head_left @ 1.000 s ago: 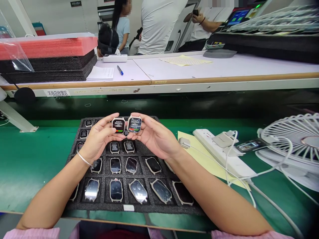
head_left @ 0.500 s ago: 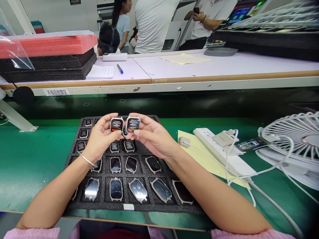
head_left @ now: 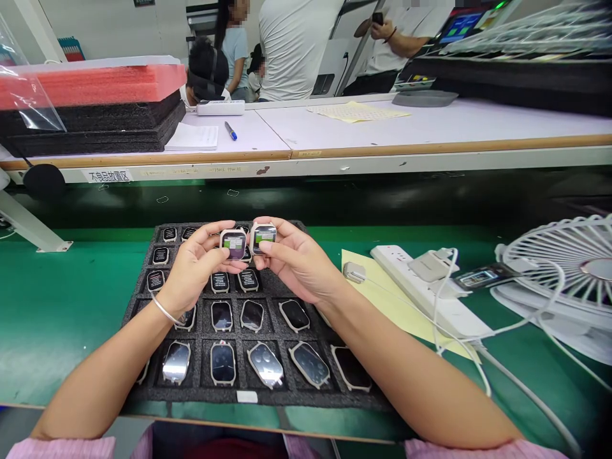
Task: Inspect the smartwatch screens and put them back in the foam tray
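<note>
Both hands (head_left: 194, 268) half-curled, each grasping one lit watch (head_left: 234, 243), thumbs (head_left: 283, 251) touching the screens (head_left: 264, 235)

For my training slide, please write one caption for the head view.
Left hand and right hand each hold a lit watch above a black foam tray with more watches.

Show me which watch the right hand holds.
The right hand holds the raised watch on the right, thumb over its screen; the other raised watch is in the left hand, the rest in the foam tray.
</note>
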### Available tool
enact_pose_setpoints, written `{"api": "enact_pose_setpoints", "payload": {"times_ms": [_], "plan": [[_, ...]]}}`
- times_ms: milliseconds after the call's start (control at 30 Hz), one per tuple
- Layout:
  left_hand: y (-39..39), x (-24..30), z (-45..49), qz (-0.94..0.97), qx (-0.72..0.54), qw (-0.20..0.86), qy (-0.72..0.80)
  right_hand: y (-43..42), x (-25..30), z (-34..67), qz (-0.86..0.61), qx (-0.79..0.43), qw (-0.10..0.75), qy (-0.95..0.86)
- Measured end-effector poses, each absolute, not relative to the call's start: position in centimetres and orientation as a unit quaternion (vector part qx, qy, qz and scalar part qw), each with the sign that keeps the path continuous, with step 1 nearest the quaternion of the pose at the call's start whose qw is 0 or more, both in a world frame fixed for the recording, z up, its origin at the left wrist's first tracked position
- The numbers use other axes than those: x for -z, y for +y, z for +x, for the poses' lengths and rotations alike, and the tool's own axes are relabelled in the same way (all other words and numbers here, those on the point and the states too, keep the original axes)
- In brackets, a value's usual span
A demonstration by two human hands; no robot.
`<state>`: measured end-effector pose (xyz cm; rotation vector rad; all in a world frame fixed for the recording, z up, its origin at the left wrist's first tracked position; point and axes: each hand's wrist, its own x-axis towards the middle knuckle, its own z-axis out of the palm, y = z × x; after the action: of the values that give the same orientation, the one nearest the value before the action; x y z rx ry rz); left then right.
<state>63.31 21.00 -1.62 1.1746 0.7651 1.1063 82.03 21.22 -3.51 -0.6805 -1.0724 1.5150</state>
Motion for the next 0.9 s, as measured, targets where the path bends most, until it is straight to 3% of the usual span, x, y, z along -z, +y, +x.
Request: {"api": "enact_pose_setpoints", "payload": {"times_ms": [900], "plan": [[21.20,1.41,63.08,0.480,-0.497,0.642,0.332,21.42,3.11,81.78,-0.266,-0.668,0.549,-0.426]]}}
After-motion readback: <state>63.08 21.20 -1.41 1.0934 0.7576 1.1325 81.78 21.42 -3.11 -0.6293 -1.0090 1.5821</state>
